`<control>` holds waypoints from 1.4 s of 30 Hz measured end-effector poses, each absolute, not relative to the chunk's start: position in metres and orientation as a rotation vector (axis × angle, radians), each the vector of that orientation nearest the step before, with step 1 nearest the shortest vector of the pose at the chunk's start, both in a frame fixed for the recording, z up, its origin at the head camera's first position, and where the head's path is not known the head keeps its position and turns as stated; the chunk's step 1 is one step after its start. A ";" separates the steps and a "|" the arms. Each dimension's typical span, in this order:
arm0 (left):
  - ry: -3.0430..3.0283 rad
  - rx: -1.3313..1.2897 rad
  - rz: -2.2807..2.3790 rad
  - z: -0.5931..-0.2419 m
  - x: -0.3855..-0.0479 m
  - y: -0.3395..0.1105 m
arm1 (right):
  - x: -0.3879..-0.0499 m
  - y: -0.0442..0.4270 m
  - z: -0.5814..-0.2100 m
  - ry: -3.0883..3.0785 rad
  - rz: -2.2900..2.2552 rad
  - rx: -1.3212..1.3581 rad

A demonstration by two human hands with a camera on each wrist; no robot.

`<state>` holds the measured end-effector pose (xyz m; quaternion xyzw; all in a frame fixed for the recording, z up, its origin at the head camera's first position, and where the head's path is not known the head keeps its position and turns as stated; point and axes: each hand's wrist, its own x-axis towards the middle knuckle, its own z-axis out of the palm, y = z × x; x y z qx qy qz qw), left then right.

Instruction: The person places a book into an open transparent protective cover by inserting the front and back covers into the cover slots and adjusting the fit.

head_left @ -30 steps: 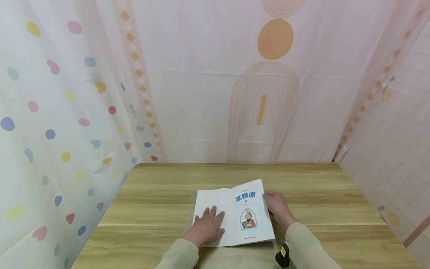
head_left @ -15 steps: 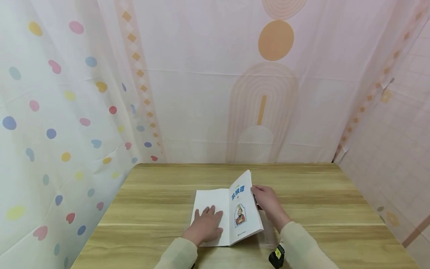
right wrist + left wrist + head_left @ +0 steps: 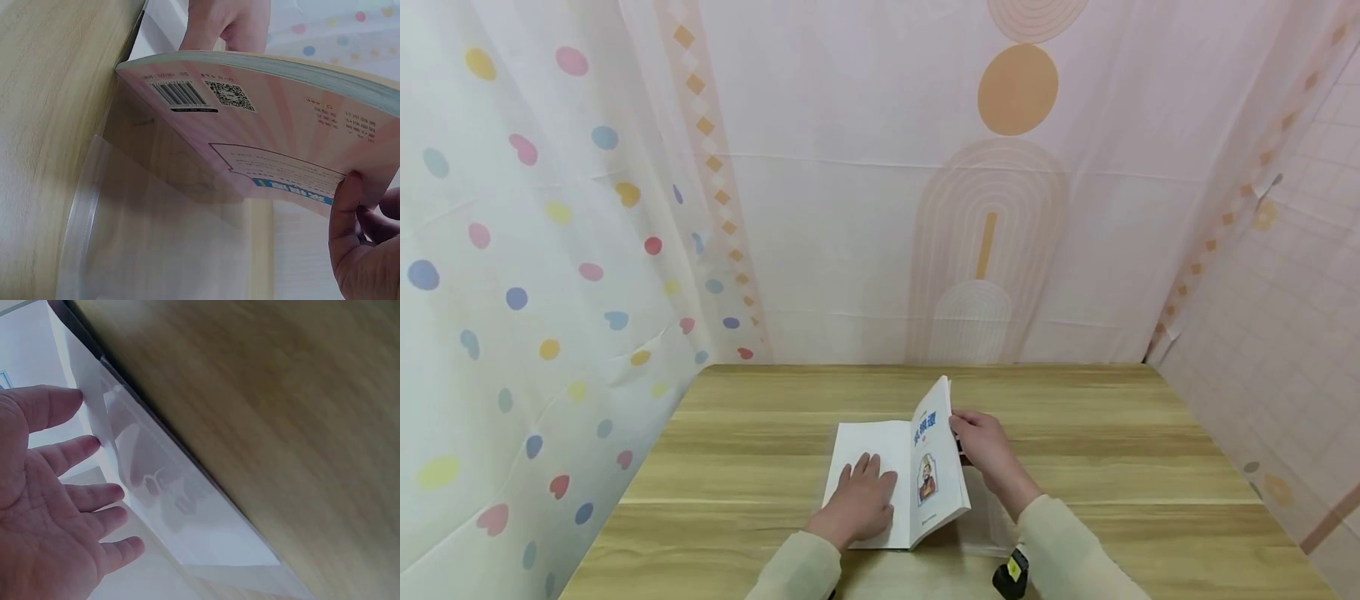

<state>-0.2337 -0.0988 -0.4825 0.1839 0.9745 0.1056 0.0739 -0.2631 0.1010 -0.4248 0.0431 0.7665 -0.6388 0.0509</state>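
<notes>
An open book (image 3: pixel 938 467) lies near the table's front, its right-hand block of pages and back cover raised at a steep tilt. My left hand (image 3: pixel 859 500) rests with spread fingers on the blank left page (image 3: pixel 880 437); the left wrist view shows this hand (image 3: pixel 56 487) from the palm side. My right hand (image 3: pixel 992 454) grips the raised part by its outer edge. In the right wrist view the pink back cover (image 3: pixel 281 134) with barcode shows, pinched by the right hand (image 3: pixel 369 244). A clear plastic sleeve (image 3: pixel 169 250) lies beneath it on the table.
The wooden table (image 3: pixel 737 467) extends around the book to both sides and behind. A patterned curtain (image 3: pixel 820 250) hangs at the back and left. A black device with a yellow label (image 3: pixel 1011 575) sits at my right wrist.
My right hand has moved left, lifting the book's right-hand part from nearly flat to steep and uncovering the clear sleeve. My left hand has stayed on the left page.
</notes>
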 end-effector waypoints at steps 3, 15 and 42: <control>2.951 0.580 0.318 -0.481 -0.232 -0.101 | -0.262 0.098 -0.425 2.320 -1.956 0.106; 2.989 0.565 0.442 -0.481 -0.237 -0.108 | -0.260 0.085 -0.424 2.272 -1.965 -0.006; 2.995 0.787 0.811 -0.463 -0.241 -0.109 | -0.257 0.080 -0.430 2.208 -1.927 -0.075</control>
